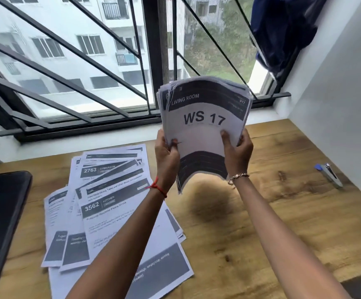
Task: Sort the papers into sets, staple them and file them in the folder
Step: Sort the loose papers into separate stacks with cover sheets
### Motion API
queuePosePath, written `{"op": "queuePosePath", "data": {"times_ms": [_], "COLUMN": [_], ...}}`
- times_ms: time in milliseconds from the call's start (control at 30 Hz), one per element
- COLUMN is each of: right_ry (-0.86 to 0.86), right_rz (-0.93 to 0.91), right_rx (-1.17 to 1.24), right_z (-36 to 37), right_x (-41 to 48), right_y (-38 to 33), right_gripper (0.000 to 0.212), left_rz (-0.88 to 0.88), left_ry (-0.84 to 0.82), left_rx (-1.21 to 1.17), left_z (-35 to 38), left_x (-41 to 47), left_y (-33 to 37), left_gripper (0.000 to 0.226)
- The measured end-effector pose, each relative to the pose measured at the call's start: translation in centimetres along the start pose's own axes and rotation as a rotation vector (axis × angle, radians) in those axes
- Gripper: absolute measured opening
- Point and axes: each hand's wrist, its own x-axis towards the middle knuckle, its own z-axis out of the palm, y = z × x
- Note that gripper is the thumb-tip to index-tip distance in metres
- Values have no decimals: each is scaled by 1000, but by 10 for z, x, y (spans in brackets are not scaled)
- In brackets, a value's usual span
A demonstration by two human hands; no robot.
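Note:
A thick stack of printed papers (203, 117) is raised upright above the wooden table, its top sheet reading "LIVING ROOM" and "WS 17". My left hand (166, 154) grips the stack's lower left edge, thumb on the front. My right hand (237, 149) grips the lower right edge, thumb over the front sheet. Several loose papers (110, 203) lie fanned out on the table at the left, under my left forearm. A silver and blue stapler (331, 174) lies at the table's right side. A black folder (0, 214) sits at the left edge.
The wooden table (283, 223) runs up to a white sill and a barred window (89, 83) ahead. A white wall closes the right side. A dark blue cloth (283, 29) hangs at the upper right corner.

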Motion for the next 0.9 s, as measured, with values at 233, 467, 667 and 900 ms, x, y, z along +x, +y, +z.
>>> {"op": "queuePosePath", "data": {"times_ms": [233, 467, 667, 900], "right_ry": [-112, -133, -295, -550], "right_rz": [-2, 56, 144, 523], "right_rx": [-124, -157, -286, -201], "right_z": [-10, -13, -18, 2], "right_x": [-36, -19, 1, -19], "right_y": [23, 13, 6, 19], "right_gripper": [37, 26, 32, 34], "left_rz": [7, -69, -285, -539], "left_ry": [-141, -183, -186, -69], "left_rx": [296, 243, 187, 263], "left_z": [-17, -20, -31, -78], "left_x": [-32, -19, -14, -27], "left_y": [-44, -27, -20, -24], "left_gripper": [32, 32, 44, 48]}}
